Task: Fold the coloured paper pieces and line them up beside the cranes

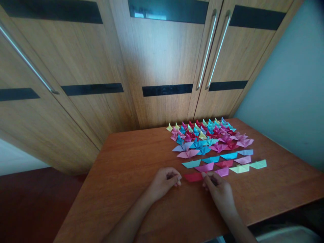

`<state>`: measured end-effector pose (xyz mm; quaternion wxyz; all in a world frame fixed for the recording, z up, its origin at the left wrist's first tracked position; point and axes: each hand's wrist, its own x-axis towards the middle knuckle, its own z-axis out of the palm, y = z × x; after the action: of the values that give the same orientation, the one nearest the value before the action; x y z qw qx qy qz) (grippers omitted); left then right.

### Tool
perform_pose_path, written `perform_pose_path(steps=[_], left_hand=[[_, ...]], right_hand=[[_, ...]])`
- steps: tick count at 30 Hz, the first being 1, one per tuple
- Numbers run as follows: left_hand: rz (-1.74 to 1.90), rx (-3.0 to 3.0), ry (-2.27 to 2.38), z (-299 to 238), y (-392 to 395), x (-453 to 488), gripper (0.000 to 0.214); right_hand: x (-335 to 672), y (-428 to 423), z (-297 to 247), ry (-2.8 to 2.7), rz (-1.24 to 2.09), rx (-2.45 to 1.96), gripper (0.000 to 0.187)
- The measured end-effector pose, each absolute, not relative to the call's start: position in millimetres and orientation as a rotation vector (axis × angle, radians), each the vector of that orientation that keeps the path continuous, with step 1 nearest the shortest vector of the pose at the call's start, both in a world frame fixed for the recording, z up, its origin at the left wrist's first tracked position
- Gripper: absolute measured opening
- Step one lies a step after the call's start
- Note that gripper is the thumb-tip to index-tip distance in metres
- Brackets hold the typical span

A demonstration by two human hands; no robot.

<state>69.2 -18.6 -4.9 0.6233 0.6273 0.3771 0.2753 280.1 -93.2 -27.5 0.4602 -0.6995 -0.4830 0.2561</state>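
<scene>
A red folded paper piece (193,177), shaped like a slanted strip, is just above the wooden table (121,175) or resting on it; I cannot tell which. My right hand (219,189) pinches its right end between thumb and fingers. Close to the other end is my left hand (164,181), its fingers curled in and the thumb against them, with a small gap to the red paper. Right behind lie a purple folded strip (222,171), a magenta one (205,167) and a pale green one (240,168).
Rows of colourful folded paper cranes (188,153) cover the table's back right part, with more flat folded strips, one of them blue (229,156), in front of them. A wooden wardrobe (164,60) stands behind the table; a pale wall (286,98) borders the right.
</scene>
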Motion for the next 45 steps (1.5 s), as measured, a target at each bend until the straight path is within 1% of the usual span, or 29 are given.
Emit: perform_pose_path(steps=[4, 9, 20, 28, 39, 45], left_hand=[[0.652, 1.435, 0.874, -7, -18, 69, 0.022], [0.658, 1.452, 0.880, -9, -18, 70, 0.021], [0.658, 1.461, 0.888, -5, -20, 71, 0.021], [0.635, 1.496, 0.888, -6, -19, 72, 0.020], [0.641, 1.494, 0.888, -4, -19, 72, 0.022], [0.637, 1.502, 0.875, -6, -19, 71, 0.020]], right_hand=[[304, -97, -28, -1.317, 0.501, -1.886, 0.045], [315, -100, -28, -1.400, 0.317, -2.159, 0.035], [292, -98, -19, -1.468, 0.211, -2.419, 0.034], [293, -97, -21, -1.505, 0.230, -2.406, 0.032], [292, -97, -19, -1.471, 0.281, -2.417, 0.035], [292, -97, -20, -1.472, 0.279, -2.401, 0.035]])
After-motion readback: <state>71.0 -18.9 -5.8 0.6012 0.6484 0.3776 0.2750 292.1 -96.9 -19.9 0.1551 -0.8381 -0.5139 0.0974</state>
